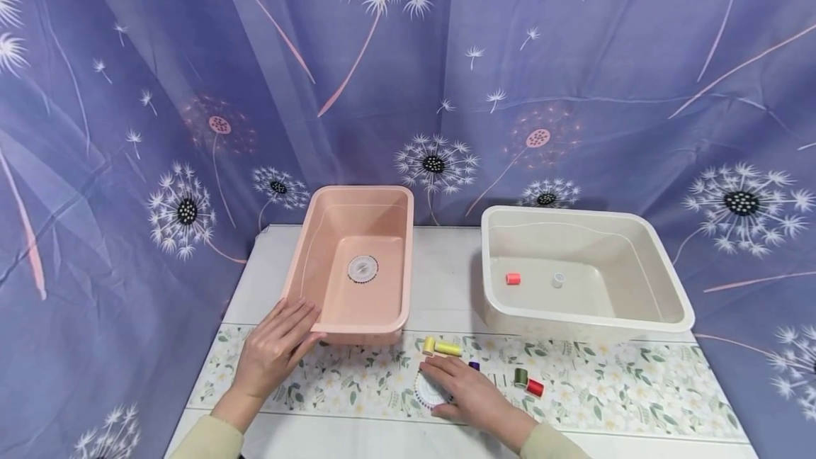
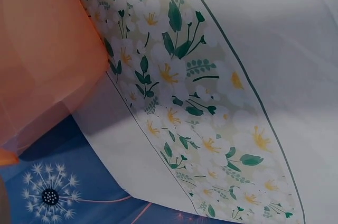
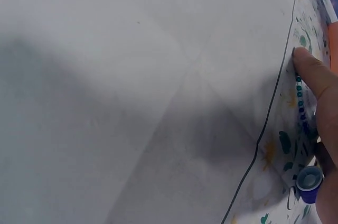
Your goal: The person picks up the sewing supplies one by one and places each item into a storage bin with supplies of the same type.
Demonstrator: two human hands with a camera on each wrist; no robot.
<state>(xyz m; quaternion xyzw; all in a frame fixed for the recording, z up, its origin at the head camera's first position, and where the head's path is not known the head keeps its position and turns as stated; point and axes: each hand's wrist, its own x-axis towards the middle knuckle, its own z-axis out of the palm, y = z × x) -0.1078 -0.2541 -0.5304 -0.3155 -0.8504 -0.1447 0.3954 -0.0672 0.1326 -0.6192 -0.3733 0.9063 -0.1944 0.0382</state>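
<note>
My left hand rests on the near left corner of the pink plastic basin, its fingers extended over the rim. Inside that basin lies a round pin wheel with dark pin heads round its edge. My right hand reaches over a second pin wheel on the table, fingers at the far edge and thumb at the near edge, partly covering it. In the right wrist view, the straight thumb is beside its row of teal and blue pin heads. A purple thread spool stands close to this hand.
A cream basin at the right holds a coral spool and a white spool. Yellow spools, a green spool and a red spool lie on the floral table strip. A dandelion-patterned curtain hangs behind.
</note>
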